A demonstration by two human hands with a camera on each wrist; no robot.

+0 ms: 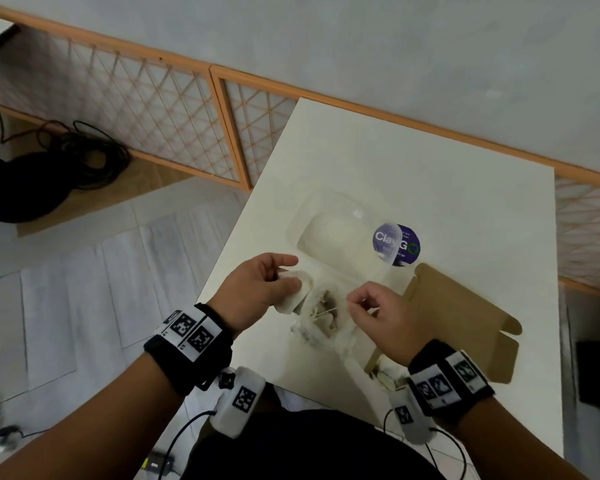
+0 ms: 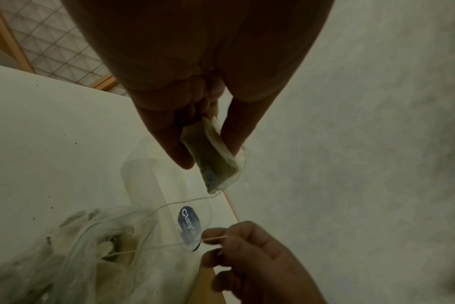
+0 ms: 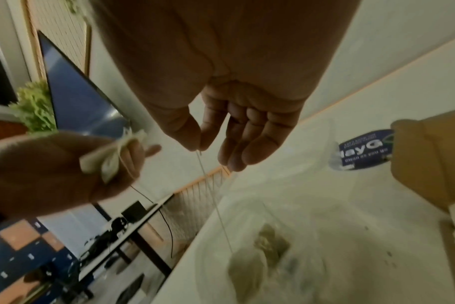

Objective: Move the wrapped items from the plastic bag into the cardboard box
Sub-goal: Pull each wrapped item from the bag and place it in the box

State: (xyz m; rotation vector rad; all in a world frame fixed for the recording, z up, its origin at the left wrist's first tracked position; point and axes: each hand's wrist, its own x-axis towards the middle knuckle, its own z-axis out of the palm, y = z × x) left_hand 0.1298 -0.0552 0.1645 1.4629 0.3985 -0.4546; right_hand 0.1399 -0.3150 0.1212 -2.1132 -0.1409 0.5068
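Left hand (image 1: pixel 257 289) pinches wrapped item (image 2: pixel 213 158) lengthwise

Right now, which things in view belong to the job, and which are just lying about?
Job:
- tea bag pinched in the left hand
- string pinched by the right hand
- plastic bag of tea bags
- cardboard box, open

Lying about:
- clear tub
- round sticker
- cables on the floor
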